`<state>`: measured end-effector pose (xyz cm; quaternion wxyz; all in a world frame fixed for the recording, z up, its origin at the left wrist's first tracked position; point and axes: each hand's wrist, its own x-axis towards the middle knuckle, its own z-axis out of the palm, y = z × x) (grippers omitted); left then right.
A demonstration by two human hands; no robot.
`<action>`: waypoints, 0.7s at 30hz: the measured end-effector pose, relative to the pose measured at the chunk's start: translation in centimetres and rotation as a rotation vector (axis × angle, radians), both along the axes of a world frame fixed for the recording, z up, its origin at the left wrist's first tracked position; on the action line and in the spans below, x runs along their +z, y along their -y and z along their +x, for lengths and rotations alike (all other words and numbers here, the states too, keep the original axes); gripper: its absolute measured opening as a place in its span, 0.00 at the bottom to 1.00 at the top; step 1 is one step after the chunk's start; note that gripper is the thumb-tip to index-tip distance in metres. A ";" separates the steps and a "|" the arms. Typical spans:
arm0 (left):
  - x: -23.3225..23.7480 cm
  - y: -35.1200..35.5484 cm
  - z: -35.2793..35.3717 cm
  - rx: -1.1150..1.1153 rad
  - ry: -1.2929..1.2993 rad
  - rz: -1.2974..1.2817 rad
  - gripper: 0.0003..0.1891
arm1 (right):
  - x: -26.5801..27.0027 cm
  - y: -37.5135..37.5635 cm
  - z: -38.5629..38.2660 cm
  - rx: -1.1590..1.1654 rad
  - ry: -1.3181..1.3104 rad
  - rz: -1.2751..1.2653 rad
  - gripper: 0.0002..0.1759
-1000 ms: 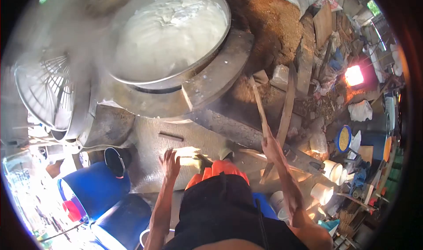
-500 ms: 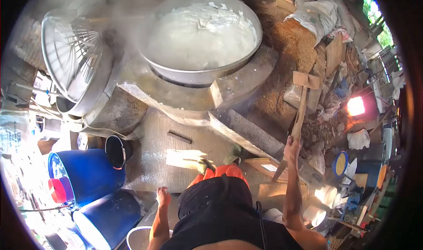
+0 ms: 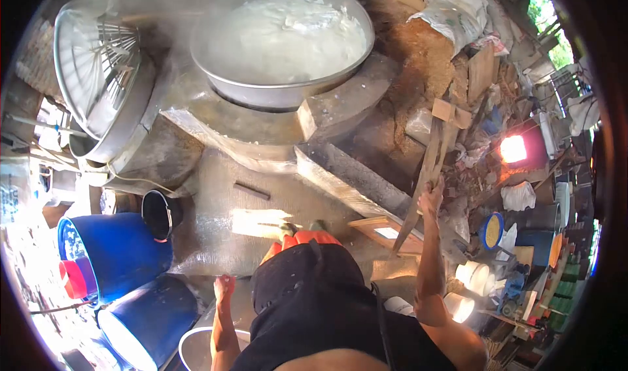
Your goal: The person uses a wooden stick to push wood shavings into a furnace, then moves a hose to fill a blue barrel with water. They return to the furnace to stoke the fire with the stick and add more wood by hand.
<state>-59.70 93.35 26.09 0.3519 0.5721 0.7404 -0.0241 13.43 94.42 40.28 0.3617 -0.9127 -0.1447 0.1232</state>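
Observation:
My right hand [image 3: 431,197] is wrapped round the handle of a wooden pusher [image 3: 451,114], a long pole with a small wooden block across its far end. Close beside that handle a dark wooden plank [image 3: 410,222] leans over the low concrete wall. My left hand [image 3: 224,288] hangs low at my side with its fingers curled in, and nothing shows in it. Ahead stands a wide metal pan [image 3: 252,97] on a round concrete stove [image 3: 245,123]. White, steaming stuff [image 3: 297,44] fills the pan.
At left a slatted round lid [image 3: 98,76] tilts over another metal vessel. Blue barrels [image 3: 131,253] and a black bucket [image 3: 157,214] lie below it. A short bar [image 3: 252,191] rests on the wet floor. White sacks [image 3: 451,17] and a bright glowing opening [image 3: 513,149] are at right.
My view has shifted, so the pan and floor sit further up and left. My left hand's fingers have closed in. My right hand still grips the pusher.

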 end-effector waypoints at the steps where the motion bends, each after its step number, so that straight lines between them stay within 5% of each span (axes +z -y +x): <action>1: 0.8 0.9 0.3 0.077 0.015 -0.079 0.12 | 0.4 -0.2 0.5 -0.005 0.002 0.000 0.32; 11: -1.5 10.7 3.6 0.111 0.051 -0.015 0.13 | -1.8 2.7 4.3 -0.070 -0.214 0.299 0.32; 17: 1.0 7.5 8.0 0.030 0.079 -0.052 0.13 | -1.7 6.2 6.8 -0.001 -0.389 0.518 0.34; 21: 2.6 4.0 9.1 -0.039 0.009 -0.049 0.14 | -4.3 8.4 7.7 -0.038 -0.441 0.426 0.39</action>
